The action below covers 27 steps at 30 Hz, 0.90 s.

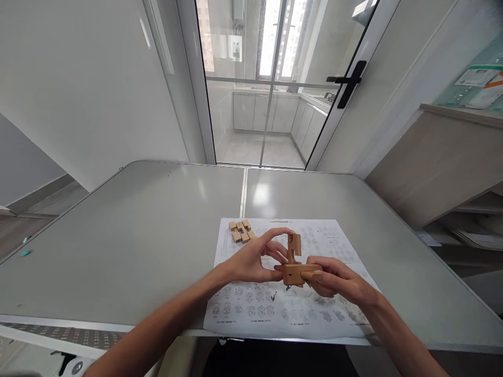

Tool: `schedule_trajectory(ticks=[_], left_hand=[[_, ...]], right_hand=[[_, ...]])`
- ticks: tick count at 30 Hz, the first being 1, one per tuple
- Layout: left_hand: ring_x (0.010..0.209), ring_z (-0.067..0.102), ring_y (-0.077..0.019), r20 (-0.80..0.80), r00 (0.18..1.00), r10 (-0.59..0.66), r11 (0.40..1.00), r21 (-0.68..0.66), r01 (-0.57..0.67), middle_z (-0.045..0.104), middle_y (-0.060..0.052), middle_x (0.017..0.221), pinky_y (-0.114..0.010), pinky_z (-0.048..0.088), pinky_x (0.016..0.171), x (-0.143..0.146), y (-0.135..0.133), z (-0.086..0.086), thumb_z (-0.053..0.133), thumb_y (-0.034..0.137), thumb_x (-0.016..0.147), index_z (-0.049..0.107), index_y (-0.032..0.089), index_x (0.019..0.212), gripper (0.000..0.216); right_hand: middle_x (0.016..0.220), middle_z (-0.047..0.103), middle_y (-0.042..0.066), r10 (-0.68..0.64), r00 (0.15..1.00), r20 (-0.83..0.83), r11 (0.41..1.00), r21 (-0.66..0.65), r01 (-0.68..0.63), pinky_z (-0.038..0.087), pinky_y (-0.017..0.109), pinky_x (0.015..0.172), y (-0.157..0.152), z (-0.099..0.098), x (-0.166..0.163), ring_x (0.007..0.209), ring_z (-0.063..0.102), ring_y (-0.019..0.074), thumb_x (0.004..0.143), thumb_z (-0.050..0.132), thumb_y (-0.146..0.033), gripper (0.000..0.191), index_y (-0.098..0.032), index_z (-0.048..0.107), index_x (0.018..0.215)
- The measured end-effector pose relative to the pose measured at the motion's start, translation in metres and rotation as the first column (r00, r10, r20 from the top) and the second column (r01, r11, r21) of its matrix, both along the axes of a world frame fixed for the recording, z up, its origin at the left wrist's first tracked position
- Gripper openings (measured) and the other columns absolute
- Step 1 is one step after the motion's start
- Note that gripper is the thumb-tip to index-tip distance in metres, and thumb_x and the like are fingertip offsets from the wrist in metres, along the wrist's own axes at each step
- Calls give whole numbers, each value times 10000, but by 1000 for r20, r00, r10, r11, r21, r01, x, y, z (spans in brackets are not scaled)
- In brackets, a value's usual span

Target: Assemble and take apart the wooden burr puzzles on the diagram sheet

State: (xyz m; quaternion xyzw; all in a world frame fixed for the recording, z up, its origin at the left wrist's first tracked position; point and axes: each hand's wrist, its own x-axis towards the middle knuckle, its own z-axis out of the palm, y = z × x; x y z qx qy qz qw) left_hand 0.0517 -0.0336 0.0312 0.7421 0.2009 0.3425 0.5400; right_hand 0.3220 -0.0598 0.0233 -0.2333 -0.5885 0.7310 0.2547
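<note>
Wooden notched puzzle [294, 264] between hands

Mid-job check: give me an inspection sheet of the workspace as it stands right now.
Surface: grey table, with a seam down the middle.
Job's things: wooden puzzle assembly held above the printed diagram sheet; one piece stands upright with a dark mark on it, another lies crosswise below.
Clutter: loose wooden pieces grouped at the sheet's far left corner; small teal object near the table's left edge.
Grippers: left hand pinches the assembly from the left; right hand grips the crosswise piece from the right.
Cables: nothing seen.
Surroundings: glass door with black handle ahead; wooden cabinet on the right.
</note>
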Motion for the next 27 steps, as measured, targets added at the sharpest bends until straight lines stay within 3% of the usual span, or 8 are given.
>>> schedule_trajectory(ticks=[5,11,17,22,27], left_hand=[[960,799,-234,23,1000,0,1000,23,-1,788,-77,1041,-427,655,949,1,-1,0,868,182,815,407,262,1566,885],[944,790,-216,36,996,80,992,94,-83,779,-88,1074,-364,659,890,6,-3,-4,840,195,824,605,211,1333,561],[1080,746,-248,3,1000,18,991,133,-18,686,-104,1311,-464,598,1034,6,-6,0,781,127,750,441,281,1551,883],[1276,629,-342,-51,999,-9,979,204,19,591,-141,1476,-521,531,1104,6,-6,0,947,259,618,345,312,1628,1178],[1244,651,-338,-56,997,56,978,203,-44,620,-165,1459,-478,553,1049,9,-4,-4,1011,368,621,419,291,1593,1140]], right_hand=[[635,337,-86,5,1000,-5,1000,28,-5,191,247,472,0,1,-1,502,219,68,1049,633,-495,343,-169,640,941],[651,319,-86,-27,996,-83,999,21,29,205,236,471,-1,-1,-5,516,218,72,1066,619,-463,337,-195,555,872],[632,318,-87,-40,991,-129,999,1,41,209,237,471,0,0,-5,507,218,78,1075,613,-448,301,-192,593,918],[587,289,-98,-94,982,-166,995,-53,87,207,244,480,1,-4,1,491,198,79,1076,608,-435,283,-181,634,954],[580,270,-101,-92,978,-189,994,-77,78,204,243,479,2,-8,0,490,192,83,1081,594,-433,275,-181,644,982]])
